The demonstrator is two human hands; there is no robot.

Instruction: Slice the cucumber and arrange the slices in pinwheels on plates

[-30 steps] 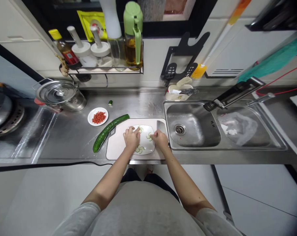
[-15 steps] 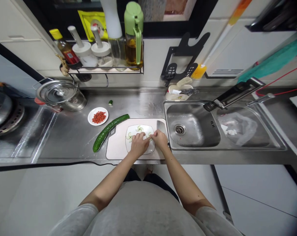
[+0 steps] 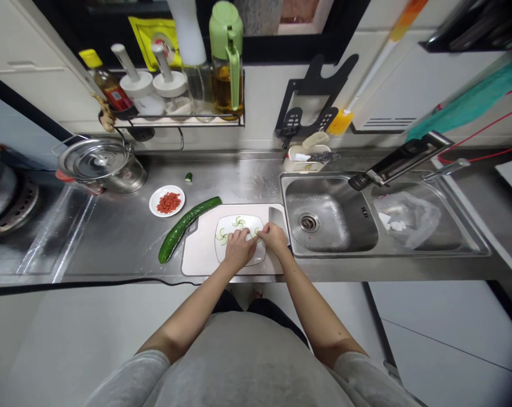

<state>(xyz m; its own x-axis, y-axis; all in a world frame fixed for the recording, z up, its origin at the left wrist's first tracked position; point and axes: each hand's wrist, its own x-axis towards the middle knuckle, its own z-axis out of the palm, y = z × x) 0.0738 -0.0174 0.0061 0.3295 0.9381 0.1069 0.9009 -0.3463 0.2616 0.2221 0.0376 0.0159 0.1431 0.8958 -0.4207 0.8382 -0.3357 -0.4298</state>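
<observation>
Cucumber slices, thin, pale and green-edged (image 3: 238,222), lay in small curved fans on a glossy white squarish plate (image 3: 259,254), right under the person's hands. The bare left hand (image 3: 239,249) arched over the plate's near half, fingers bent; I couldn't tell whether that grip held anything. The bare right hand (image 3: 274,237) met it at the plate's right side, thumb and fingertips drawn together over one fan, but whether they pinched a slice I couldn't tell either. With both so crowded, a dragging fingertip or a clinging slice could have pulled that fan askew.

Beneath the plate was a pale pink cutting board (image 3: 200,254). A broad grey metal blade (image 3: 276,216) lay along its right side, close enough that a careless wrist might have been nicked. The long, curved dark-green cucumber (image 3: 186,225) lay against the board's left side; a bump could have rolled it across the steel tabletop (image 3: 120,243). Farther back sat a round white dish (image 3: 153,206) of small red pieces (image 3: 168,202) and a stubby cucumber end (image 3: 189,177).
</observation>
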